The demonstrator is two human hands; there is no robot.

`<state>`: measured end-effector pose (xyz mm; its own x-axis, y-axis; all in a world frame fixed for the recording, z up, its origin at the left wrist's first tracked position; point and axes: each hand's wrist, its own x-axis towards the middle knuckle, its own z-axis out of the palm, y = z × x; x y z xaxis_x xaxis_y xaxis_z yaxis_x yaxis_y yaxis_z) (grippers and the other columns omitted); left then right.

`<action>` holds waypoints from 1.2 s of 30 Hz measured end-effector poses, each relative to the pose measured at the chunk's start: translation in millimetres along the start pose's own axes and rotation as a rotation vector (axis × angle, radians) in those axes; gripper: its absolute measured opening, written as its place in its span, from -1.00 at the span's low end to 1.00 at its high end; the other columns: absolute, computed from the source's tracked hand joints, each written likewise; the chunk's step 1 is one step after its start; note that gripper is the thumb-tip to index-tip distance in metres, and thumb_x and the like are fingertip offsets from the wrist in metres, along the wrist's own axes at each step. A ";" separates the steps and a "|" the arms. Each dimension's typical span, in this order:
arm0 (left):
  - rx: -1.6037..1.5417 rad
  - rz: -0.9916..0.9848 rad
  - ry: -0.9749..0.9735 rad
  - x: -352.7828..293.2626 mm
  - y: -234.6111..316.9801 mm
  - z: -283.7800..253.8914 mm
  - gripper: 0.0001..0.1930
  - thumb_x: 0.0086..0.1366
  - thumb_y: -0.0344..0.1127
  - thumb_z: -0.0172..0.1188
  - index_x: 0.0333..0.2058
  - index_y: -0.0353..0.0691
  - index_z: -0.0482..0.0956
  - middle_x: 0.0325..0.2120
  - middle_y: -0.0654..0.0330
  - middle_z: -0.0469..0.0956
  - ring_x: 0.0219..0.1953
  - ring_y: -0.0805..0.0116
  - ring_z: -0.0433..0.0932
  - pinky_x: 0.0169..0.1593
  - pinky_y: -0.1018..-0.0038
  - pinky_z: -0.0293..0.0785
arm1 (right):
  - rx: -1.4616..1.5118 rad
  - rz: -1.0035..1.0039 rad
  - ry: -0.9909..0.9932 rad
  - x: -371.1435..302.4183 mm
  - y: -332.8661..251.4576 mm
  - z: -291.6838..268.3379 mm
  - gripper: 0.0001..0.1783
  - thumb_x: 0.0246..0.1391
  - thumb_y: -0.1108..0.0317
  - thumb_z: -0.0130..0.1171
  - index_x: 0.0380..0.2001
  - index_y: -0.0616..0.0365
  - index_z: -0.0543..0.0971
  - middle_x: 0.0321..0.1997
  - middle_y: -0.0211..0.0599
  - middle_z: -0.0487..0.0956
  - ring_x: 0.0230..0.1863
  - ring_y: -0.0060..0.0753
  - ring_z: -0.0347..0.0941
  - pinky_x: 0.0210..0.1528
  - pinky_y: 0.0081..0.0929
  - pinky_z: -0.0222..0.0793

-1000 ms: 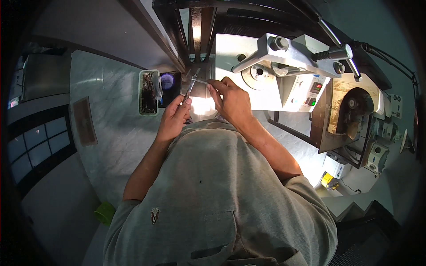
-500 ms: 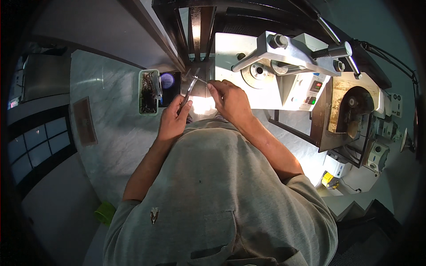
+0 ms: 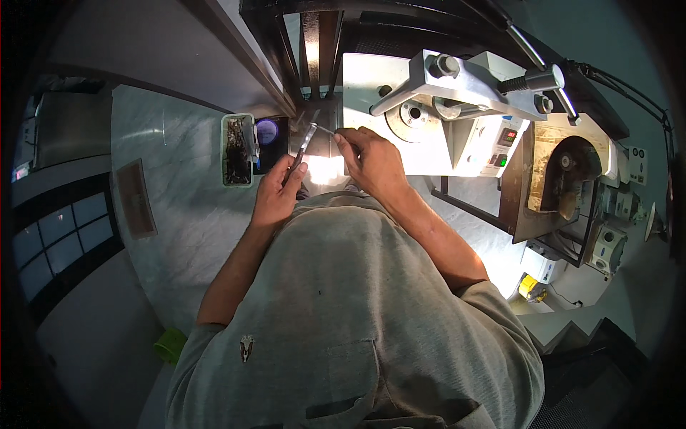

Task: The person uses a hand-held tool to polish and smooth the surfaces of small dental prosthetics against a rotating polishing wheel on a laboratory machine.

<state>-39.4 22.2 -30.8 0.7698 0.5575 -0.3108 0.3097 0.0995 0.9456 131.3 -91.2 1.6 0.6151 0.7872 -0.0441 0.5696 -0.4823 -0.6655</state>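
In my left hand is a slim metal tool, like tweezers, held between thumb and fingers and pointing away from me. My right hand is closed in a pinch on a short thin metallic piece. The free end of that piece meets the tip of the slim tool, and glare there hides how they touch. Both hands are in front of my body, left of a white machine with a round metal plate and a heavy metal clamp arm.
An open pale tray with dark, thin items stands left of my hands, beside a purple round lid on a dark surface. At right sits a machine with an arched opening. A yellow object lies lower right, a green bin lower left.
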 end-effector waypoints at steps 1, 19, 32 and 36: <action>-0.001 0.000 -0.002 -0.2 0.6 -0.1 -0.75 0.41 -0.18 0.05 -0.38 -0.22 0.40 -0.64 0.44 0.23 -0.55 0.67 0.17 -0.48 0.61 0.10 | 0.001 -0.017 -0.015 -0.2 -0.3 -0.3 -0.69 0.23 0.16 0.05 -0.23 0.16 0.64 -0.43 -0.13 0.58 -0.49 -0.10 0.51 -0.37 -0.26 0.41; -0.251 -0.135 -0.114 5.5 0.6 -8.7 -0.63 0.47 -0.10 -0.09 -0.42 -0.27 0.41 -0.71 0.44 0.14 -0.64 0.68 0.05 -0.53 0.64 -0.04 | -0.044 -0.119 0.062 3.2 8.3 -2.4 -0.76 0.22 0.20 0.11 -0.22 0.09 0.65 -0.45 -0.28 0.56 -0.62 -0.29 0.49 -0.52 -0.38 0.39; -0.282 -0.144 -0.131 5.8 -3.3 -6.8 -0.63 0.48 -0.10 -0.11 -0.41 -0.27 0.42 -0.71 0.44 0.13 -0.65 0.67 0.04 -0.54 0.64 -0.03 | -0.085 -0.187 0.067 1.2 5.8 -3.0 -0.77 0.20 0.21 0.11 -0.26 0.09 0.65 -0.49 -0.28 0.52 -0.60 -0.26 0.50 -0.49 -0.34 0.40; -0.274 -0.154 -0.133 4.9 -0.6 -6.3 -0.62 0.48 -0.09 -0.13 -0.41 -0.25 0.42 -0.72 0.44 0.13 -0.65 0.66 0.05 -0.54 0.64 -0.02 | -0.081 -0.168 0.056 -0.6 3.5 -1.6 -0.78 0.20 0.22 0.12 -0.29 0.10 0.64 -0.47 -0.27 0.53 -0.60 -0.25 0.50 -0.49 -0.33 0.40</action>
<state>-39.3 30.1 -32.3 0.7972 0.4082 -0.4448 0.2802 0.4025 0.8715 133.8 -94.0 0.5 0.5354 0.8380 0.1059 0.7075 -0.3765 -0.5981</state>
